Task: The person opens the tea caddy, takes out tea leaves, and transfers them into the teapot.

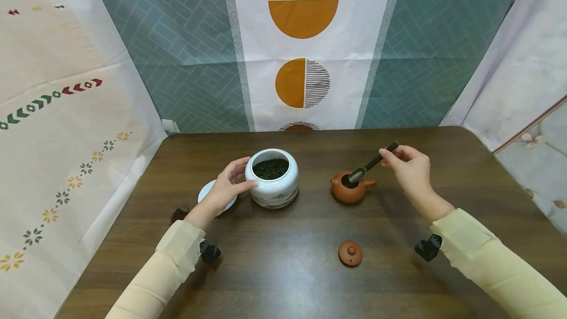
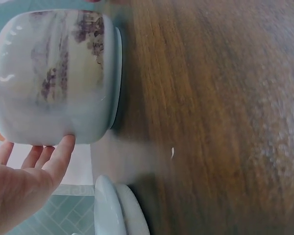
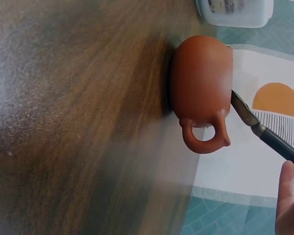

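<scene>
A white porcelain tea jar (image 1: 275, 193) with a painted band stands left of the table's middle, dark dry tea leaves (image 1: 270, 169) inside it. My left hand (image 1: 228, 186) holds its left side, thumb near the front rim and fingers farther back; in the left wrist view the fingertips (image 2: 66, 142) touch the wall. To the right, a reddish clay teapot (image 1: 347, 192) sits lidless. My right hand (image 1: 409, 164) pinches the black handle of a tea scoop (image 1: 357, 175), tilted down with its metal bowl at the teapot's opening. The right wrist view shows the teapot's loop handle (image 3: 206, 144).
The teapot's clay lid (image 1: 350, 253) lies nearer the front of the brown wooden table (image 1: 274, 260). Partly behind my left hand is a white lid (image 1: 205, 190), with a dark bristly object (image 1: 179, 214) beside the left wrist. Patterned cloth hangs behind the table's far edge.
</scene>
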A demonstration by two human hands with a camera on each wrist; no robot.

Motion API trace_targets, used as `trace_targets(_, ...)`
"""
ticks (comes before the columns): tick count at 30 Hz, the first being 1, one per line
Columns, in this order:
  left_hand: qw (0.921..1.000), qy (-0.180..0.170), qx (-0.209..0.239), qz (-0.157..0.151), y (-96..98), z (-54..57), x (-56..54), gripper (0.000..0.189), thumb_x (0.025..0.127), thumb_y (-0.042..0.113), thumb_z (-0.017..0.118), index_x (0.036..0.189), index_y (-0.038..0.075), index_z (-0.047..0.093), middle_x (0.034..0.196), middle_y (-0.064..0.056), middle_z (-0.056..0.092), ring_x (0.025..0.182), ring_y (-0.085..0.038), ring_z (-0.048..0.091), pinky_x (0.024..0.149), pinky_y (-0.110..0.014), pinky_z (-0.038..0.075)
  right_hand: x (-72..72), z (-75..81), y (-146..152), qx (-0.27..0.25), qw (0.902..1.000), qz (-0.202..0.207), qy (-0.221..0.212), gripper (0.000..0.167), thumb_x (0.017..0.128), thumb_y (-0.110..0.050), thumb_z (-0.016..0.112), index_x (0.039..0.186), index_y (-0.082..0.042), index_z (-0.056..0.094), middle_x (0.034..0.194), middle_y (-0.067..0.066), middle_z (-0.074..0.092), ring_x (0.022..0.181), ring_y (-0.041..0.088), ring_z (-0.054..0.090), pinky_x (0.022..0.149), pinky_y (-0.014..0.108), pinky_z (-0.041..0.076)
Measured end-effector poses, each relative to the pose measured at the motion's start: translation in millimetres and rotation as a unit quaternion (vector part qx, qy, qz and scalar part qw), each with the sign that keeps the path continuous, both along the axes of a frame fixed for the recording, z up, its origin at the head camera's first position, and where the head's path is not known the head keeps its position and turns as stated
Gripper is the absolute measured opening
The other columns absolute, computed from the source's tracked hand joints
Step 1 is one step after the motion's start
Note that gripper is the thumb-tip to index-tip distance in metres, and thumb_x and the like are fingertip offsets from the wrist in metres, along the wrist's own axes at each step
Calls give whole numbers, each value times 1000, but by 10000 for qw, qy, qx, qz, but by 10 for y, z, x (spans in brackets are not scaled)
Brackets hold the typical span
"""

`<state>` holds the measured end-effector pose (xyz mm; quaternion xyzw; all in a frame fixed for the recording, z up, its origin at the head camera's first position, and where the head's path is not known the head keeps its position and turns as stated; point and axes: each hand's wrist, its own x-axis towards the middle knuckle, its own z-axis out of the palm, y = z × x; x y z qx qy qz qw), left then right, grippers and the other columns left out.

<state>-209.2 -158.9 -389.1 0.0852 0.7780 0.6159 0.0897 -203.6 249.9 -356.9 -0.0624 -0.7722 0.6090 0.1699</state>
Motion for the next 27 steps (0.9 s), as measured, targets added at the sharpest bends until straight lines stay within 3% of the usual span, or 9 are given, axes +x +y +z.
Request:
trace_targets(5, 9999, -45, -150, -24, 2, 29, 19, 67, 87, 11, 69, 145, 12, 35, 147, -15, 40, 133, -33, 39, 106, -50, 35, 17, 47, 6, -1290, 9913, 168, 225, 19, 83, -6, 72, 67, -8, 63, 61, -7, 65, 51, 5, 65, 57, 18, 55)
trace_targets(8, 9996, -19, -265, -34, 5, 74, 34, 68, 86, 11, 70, 145, 10, 35, 146, -17, 42, 132, -34, 41, 105, -50, 37, -36, -4, 79, -1601, 9867, 184, 229, 15, 82, -5, 73, 70, -4, 63, 64, -3, 67, 53, 9, 67, 59, 22, 56)
trace_targets(10, 9993, 53, -364, -74, 6, 115, 41, 68, 85, 11, 70, 144, 8, 35, 144, -19, 43, 130, -35, 44, 103, -48, 40, -158, -161, 223, -1691, 9851, 202, 221, 15, 81, -8, 75, 74, -1, 64, 69, 0, 69, 56, 13, 68, 61, 26, 57)
trace_targets(14, 9986, 150, -494, -112, -3, 205, 43, 66, 85, 10, 70, 142, 3, 37, 142, -22, 45, 127, -36, 48, 100, -45, 43, -483, -620, 612, -1827, 9813, 331, 514, 21, 76, -16, 81, 79, 0, 67, 78, 4, 71, 64, 17, 71, 62, 31, 58)
trace_targets(16, 9983, 127, -555, -101, -20, 252, 45, 64, 86, 11, 69, 141, 3, 38, 141, -22, 45, 126, -36, 48, 100, -46, 44, -511, -658, 678, -2019, 9772, 361, 551, 21, 75, -15, 81, 79, 1, 68, 79, 6, 72, 65, 18, 71, 62, 32, 58)
trace_targets(18, 9980, 92, -619, -40, -39, 301, 52, 62, 87, 12, 69, 141, 4, 39, 142, -22, 44, 127, -37, 48, 100, -48, 43, -386, -471, 601, -2121, 9759, 324, 410, 18, 77, -12, 79, 77, 2, 66, 77, 5, 71, 64, 17, 71, 62, 30, 58)
trace_targets(22, 9969, 155, -761, 88, -62, 396, 66, 59, 88, 15, 67, 140, 5, 40, 142, -21, 43, 128, -37, 47, 101, -49, 43, -23, 50, 348, -2563, 9656, 413, 118, 17, 81, -4, 73, 69, 0, 62, 70, 3, 70, 58, 14, 69, 60, 26, 57)
trace_targets(24, 9968, 248, -750, 133, -54, 439, 73, 57, 89, 15, 67, 139, 5, 41, 142, -21, 44, 128, -37, 47, 101, -49, 43, 75, 194, 296, -2757, 9603, 430, 26, 19, 81, -1, 72, 66, -2, 62, 68, 2, 69, 56, 13, 68, 58, 24, 56)
trace_targets(27, 9971, 360, -656, 160, -16, 501, 91, 55, 89, 15, 67, 137, 5, 43, 140, -19, 46, 127, -36, 48, 101, -49, 43, 132, 280, 296, -2925, 9553, 429, -91, 20, 81, 0, 72, 64, -2, 61, 67, 2, 69, 56, 13, 68, 57, 24, 56)
